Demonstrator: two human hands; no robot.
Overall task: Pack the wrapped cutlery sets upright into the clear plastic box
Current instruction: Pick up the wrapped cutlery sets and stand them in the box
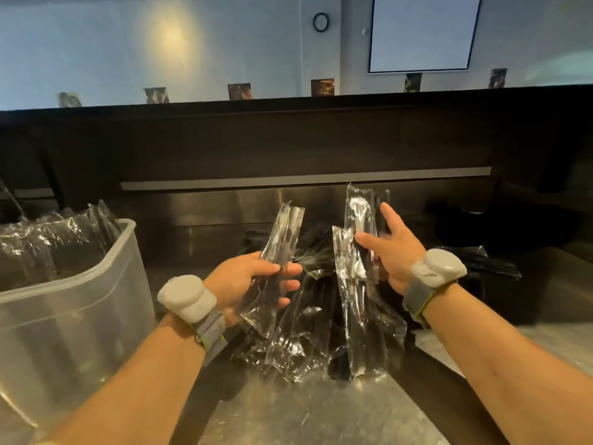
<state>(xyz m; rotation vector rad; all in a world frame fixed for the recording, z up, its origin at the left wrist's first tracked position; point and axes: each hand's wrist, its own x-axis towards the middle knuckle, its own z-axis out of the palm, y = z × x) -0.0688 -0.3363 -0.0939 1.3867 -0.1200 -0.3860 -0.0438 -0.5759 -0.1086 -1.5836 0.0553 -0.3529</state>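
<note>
1. Nearest me: my 2 forearms, each with a grey wrist band (192, 303), over the steel counter (305, 412).
2. Clear plastic box (106, 261): at my left, just beside the left forearm. Packed sets (48, 239) stand upright in its far part, and room appears to be left nearer me.
3. Left hand (244, 284): fingers and thumb curled round the lower half of a single wrapped set (284, 236), which is held tilted.
4. Right hand (394, 252): thumb and fingers clamped on a bundle of wrapped sets (359, 216), at least 2, roughly upright.
5. Loose pile (308, 335): more sets on the counter, below and between both hands.
6. Handling, my judgement: light; the film is slick and crinkly, the cutlery inside stiff. Grip across the hard middle. The loose film ends would likely slide or crumple.
</note>
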